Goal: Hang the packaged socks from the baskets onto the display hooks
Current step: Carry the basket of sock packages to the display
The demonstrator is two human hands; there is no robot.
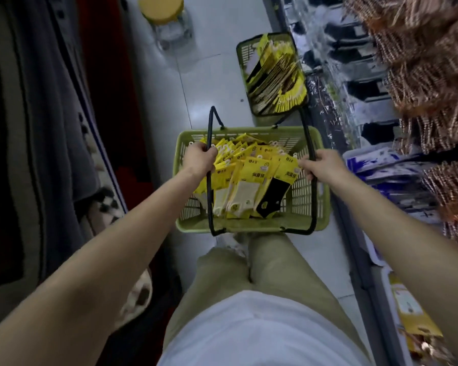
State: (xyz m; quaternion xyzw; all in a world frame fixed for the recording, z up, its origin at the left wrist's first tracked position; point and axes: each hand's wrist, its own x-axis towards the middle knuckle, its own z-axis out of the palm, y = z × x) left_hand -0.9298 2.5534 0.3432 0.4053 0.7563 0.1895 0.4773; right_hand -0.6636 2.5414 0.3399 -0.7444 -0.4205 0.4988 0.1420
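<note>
A green plastic basket sits low in front of my legs, over the aisle floor. It holds several yellow-carded sock packs, some cream and one black. My left hand grips the basket's left black handle. My right hand grips the right black handle. A second green basket lies farther up the aisle, also filled with yellow sock packs.
Display shelving with hanging packaged goods runs along the right side. Brown fringed items hang at the upper right. Rugs and dark textiles line the left. A clear jar with a yellow lid stands on the floor ahead.
</note>
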